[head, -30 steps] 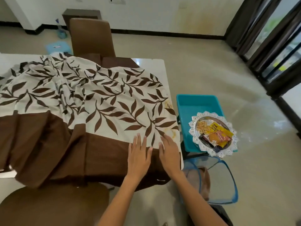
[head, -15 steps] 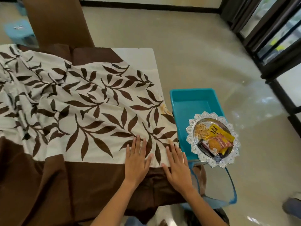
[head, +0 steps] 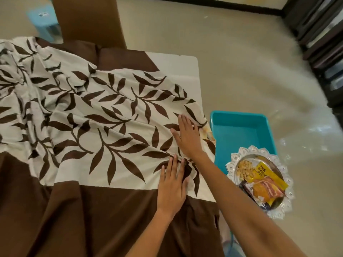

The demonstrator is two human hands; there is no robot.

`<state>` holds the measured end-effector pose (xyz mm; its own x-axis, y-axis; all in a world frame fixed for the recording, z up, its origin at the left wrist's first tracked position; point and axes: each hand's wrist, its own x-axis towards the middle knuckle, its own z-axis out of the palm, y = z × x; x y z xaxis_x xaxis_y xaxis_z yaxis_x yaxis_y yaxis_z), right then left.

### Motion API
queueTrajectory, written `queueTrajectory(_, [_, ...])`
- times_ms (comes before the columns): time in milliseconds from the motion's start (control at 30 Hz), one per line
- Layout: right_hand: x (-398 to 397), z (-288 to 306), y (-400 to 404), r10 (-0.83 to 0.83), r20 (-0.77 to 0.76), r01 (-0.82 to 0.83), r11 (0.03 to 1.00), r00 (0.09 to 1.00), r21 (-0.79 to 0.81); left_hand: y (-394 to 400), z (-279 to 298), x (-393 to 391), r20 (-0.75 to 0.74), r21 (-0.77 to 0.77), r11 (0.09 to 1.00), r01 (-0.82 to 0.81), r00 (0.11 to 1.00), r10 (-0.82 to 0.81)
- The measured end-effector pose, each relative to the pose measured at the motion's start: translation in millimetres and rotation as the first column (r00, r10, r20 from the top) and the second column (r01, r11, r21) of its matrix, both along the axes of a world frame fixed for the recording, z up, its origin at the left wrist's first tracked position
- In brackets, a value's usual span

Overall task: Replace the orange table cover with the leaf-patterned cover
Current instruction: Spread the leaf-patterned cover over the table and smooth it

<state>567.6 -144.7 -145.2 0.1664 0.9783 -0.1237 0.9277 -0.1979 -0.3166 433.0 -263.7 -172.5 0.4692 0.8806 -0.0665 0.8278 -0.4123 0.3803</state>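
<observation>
Palms lay flat and empty, left hand (head: 171,184) and right hand (head: 187,136), on the leaf-patterned cover (head: 104,115). I judged it soft and light, best pinched at its brown border.

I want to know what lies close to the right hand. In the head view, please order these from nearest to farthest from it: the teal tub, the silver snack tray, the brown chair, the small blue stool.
From the right hand:
1. Teal tub, just to its right, on the floor.
2. Silver snack tray, right and nearer the person.
3. Brown chair, at the table's far side.
4. Small blue stool, far left, beyond the chair.
</observation>
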Motion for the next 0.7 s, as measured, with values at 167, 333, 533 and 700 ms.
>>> queueTrajectory(167, [26, -16, 41, 0.104, 0.099, -0.098, 0.993, 0.990, -0.063, -4, 5, 1, 0.057, 0.021, 0.999, -0.043, 0.997, 0.042])
queueTrajectory(333, [56, -14, 63, 0.072, 0.144, -0.066, 0.997, 0.987, -0.043, 78, 21, 22, 0.119, 0.104, 0.967, -0.234, 0.968, 0.221])
queueTrajectory(533, [54, 6, 84, 0.059, 0.123, -0.106, 0.900, 0.991, 0.424, 218, 3, 33, 0.007, 0.094, 0.941, -0.324, 0.946, 0.325])
queueTrajectory(700, [52, 25, 168, 0.117, -0.017, -0.087, 0.823, 0.993, 0.561, 231, -7, 39, -0.016, 0.130, 0.939, -0.318, 0.946, 0.323])
